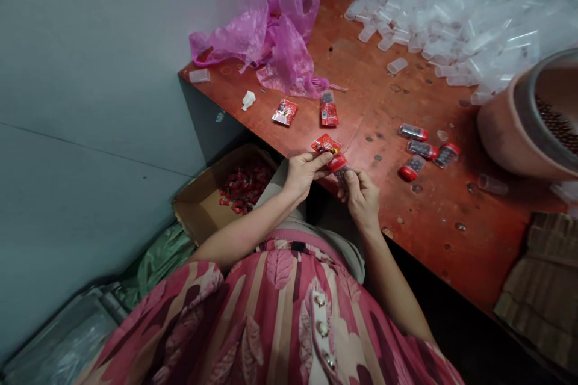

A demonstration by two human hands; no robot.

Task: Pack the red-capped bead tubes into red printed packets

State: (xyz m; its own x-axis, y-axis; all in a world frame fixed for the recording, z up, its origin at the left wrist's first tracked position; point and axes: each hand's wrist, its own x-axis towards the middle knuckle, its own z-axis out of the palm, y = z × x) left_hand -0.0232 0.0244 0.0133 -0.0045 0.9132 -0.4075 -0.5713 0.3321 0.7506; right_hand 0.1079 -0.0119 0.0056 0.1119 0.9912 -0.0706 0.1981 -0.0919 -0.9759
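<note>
Above the front edge of the red table (388,114), both hands meet at a small clear tube (342,172) with dark beads and a red top. My left hand (307,173) pinches a red printed packet (327,144) against the tube's red end. The fingers of my right hand (361,192) are closed round the tube's clear end. Just beyond them, a second red packet with a bead-filled tube (329,111) lies on the table, and a flat red packet (285,112) is to its left.
Several bead-filled tubes (422,149) lie right of my hands. Behind are a heap of clear tubes (451,30) and a pink bag (280,42). A bucket of beads (506,126) stands right; a cardboard box (196,204) with red packets sits below left.
</note>
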